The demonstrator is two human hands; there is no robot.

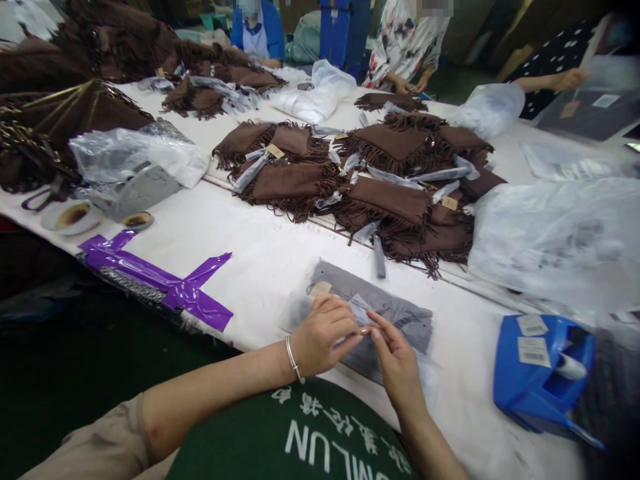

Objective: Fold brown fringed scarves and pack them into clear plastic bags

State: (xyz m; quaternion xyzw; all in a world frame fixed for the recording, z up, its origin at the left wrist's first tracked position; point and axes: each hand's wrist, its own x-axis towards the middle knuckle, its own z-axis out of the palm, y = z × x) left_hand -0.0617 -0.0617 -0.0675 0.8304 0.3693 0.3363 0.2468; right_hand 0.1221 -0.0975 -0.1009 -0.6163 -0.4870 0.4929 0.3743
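Note:
My left hand [327,333], with a silver bracelet at the wrist, is closed with its fingers curled and their tips pinched together. Its fingertips meet those of my right hand [397,363], whose thumb and forefinger come together in a pinch. Whatever lies between the fingertips is too small to make out. Directly beneath both hands, a folded grey fabric item [405,320] lies flat in a clear plastic bag [427,373]. A tan tag [321,289] shows at its upper left, beside my left hand.
Brown fringed fabric pieces [295,183] with tags spread beyond my hands. Clear plastic bags [555,233] and a blue tape dispenser [543,373] are on the right. Purple tape [165,280] marks the left table edge, near small bowls [73,217]. Several people work across the table.

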